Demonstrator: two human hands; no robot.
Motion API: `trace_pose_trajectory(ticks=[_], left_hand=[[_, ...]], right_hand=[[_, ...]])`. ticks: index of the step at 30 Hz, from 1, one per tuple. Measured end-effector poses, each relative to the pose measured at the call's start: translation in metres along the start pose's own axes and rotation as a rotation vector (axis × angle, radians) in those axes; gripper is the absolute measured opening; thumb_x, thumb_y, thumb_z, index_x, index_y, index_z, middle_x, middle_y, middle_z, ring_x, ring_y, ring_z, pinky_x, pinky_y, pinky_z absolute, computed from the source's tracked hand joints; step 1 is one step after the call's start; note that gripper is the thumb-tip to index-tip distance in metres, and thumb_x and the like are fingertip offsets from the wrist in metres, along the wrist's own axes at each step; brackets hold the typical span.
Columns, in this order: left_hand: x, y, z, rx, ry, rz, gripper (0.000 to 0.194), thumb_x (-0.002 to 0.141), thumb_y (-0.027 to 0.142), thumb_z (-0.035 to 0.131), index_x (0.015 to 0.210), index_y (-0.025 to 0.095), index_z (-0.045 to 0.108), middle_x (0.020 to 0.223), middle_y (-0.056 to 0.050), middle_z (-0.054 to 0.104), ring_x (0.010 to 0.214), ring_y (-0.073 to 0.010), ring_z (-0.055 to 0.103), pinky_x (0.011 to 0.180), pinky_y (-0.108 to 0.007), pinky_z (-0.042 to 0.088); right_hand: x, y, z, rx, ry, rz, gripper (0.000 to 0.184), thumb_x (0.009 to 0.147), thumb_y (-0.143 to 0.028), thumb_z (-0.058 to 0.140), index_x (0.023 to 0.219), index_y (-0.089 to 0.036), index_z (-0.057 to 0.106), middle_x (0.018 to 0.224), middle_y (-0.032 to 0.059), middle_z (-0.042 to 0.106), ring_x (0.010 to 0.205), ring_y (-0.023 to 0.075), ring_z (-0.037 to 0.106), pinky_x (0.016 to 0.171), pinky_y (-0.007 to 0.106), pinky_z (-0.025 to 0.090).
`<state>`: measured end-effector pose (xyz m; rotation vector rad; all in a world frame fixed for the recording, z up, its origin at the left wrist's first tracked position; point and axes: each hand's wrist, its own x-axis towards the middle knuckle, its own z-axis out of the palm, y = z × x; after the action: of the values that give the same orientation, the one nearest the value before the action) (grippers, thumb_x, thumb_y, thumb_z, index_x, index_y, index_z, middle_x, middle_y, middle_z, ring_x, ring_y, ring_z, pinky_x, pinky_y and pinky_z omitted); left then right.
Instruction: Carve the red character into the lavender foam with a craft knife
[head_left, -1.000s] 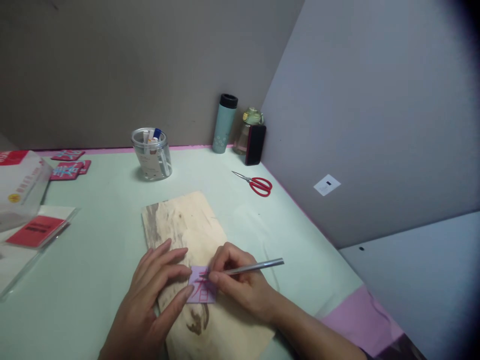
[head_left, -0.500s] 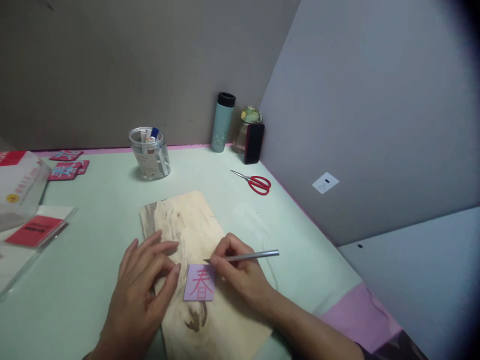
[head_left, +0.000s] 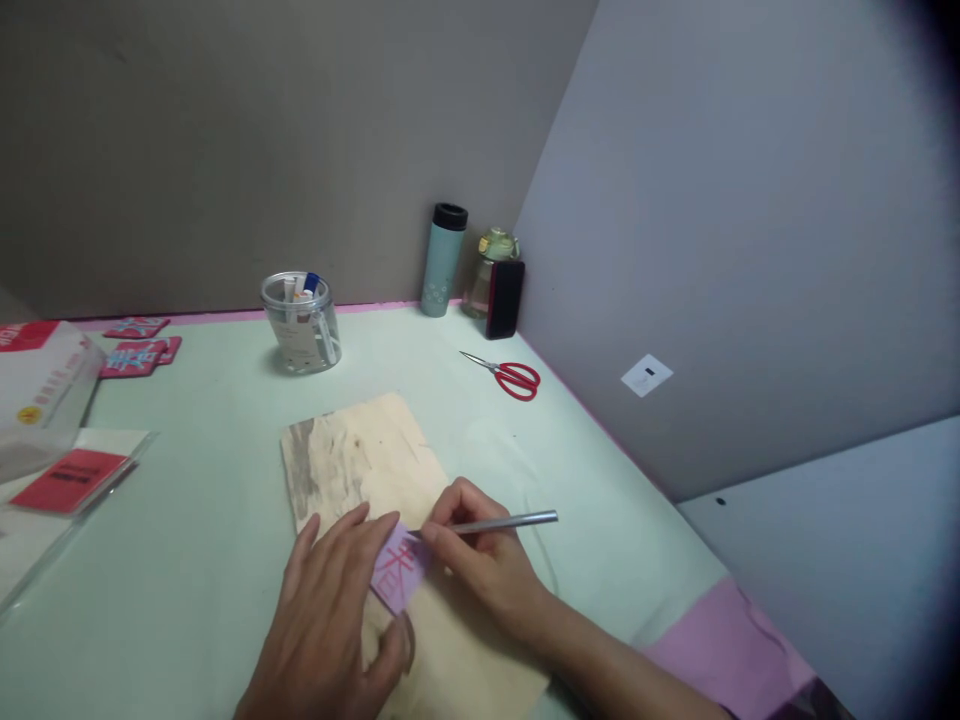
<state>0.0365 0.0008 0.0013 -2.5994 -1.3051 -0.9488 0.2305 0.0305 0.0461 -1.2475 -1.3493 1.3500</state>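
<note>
A small purple square point(head_left: 399, 580) with a red Chinese character on it lies turned at an angle on a wooden board point(head_left: 367, 440). My left hand point(head_left: 337, 600) rests over its left side, fingers stretched out, with the index fingertip at its upper corner and the thumb apart below. In my right hand point(head_left: 480, 550) is a slim silver craft knife point(head_left: 517, 521), held like a pen. Its tip meets the square's upper right edge, partly hidden by the fingers.
Red-handled scissors point(head_left: 517, 380) lie beyond the board. A clear jar point(head_left: 300, 340) of pens, a teal tumbler point(head_left: 444, 265), a green-lidded bottle point(head_left: 478, 290) and a phone point(head_left: 505, 300) stand at the back. Packaging bags point(head_left: 52, 380) and pink character pieces point(head_left: 131, 358) sit at left.
My left hand has moved right onto the purple square, which has turned from straight to slanted. The craft knife stays in my right hand. The view has tilted slightly upward.
</note>
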Motion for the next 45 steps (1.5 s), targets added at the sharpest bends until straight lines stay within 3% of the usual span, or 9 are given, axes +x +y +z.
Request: trace_pose_trajectory(ticks=[5,14,32,45], left_hand=[[-0.008,-0.010,-0.002,-0.033,-0.049,-0.009,0.058,0.093,0.021,0.049,0.148,0.006,0.041,0.149,-0.017,0.057,0.151,-0.0280,0.033,0.128,-0.044,0.014],[-0.021,-0.022,0.000,-0.166,-0.120,-0.109,0.051,0.098,0.040,0.061,0.144,0.023,0.047,0.133,-0.009,0.063,0.145,-0.0310,0.045,0.124,-0.051,0.028],[-0.020,-0.019,0.000,-0.200,-0.103,-0.154,0.048,0.099,0.040,0.060,0.142,0.025,0.047,0.129,-0.011,0.063,0.139,-0.0347,0.049,0.120,-0.059,0.032],[-0.016,-0.019,0.000,-0.199,-0.082,-0.121,0.047,0.099,0.040,0.061,0.140,0.021,0.049,0.128,-0.012,0.062,0.138,-0.0337,0.048,0.120,-0.055,0.030]], right_hand=[[0.000,0.002,-0.001,0.041,-0.007,0.006,0.021,0.085,-0.030,0.069,0.075,-0.020,0.054,0.068,-0.0034,0.051,0.063,0.0132,0.043,0.058,0.028,0.033],[-0.002,0.005,-0.004,-0.106,-0.024,-0.024,0.021,0.090,-0.031,0.065,0.076,-0.021,0.052,0.067,-0.0035,0.050,0.062,0.0138,0.042,0.057,0.029,0.032],[-0.003,0.000,-0.005,-0.182,-0.127,-0.105,0.019,0.091,-0.024,0.062,0.076,-0.022,0.050,0.067,-0.0045,0.048,0.061,0.0125,0.040,0.055,0.027,0.031],[-0.007,-0.006,-0.006,-0.265,-0.173,-0.132,0.018,0.095,-0.021,0.057,0.080,-0.022,0.049,0.074,-0.0037,0.049,0.068,0.0135,0.044,0.063,0.028,0.034]])
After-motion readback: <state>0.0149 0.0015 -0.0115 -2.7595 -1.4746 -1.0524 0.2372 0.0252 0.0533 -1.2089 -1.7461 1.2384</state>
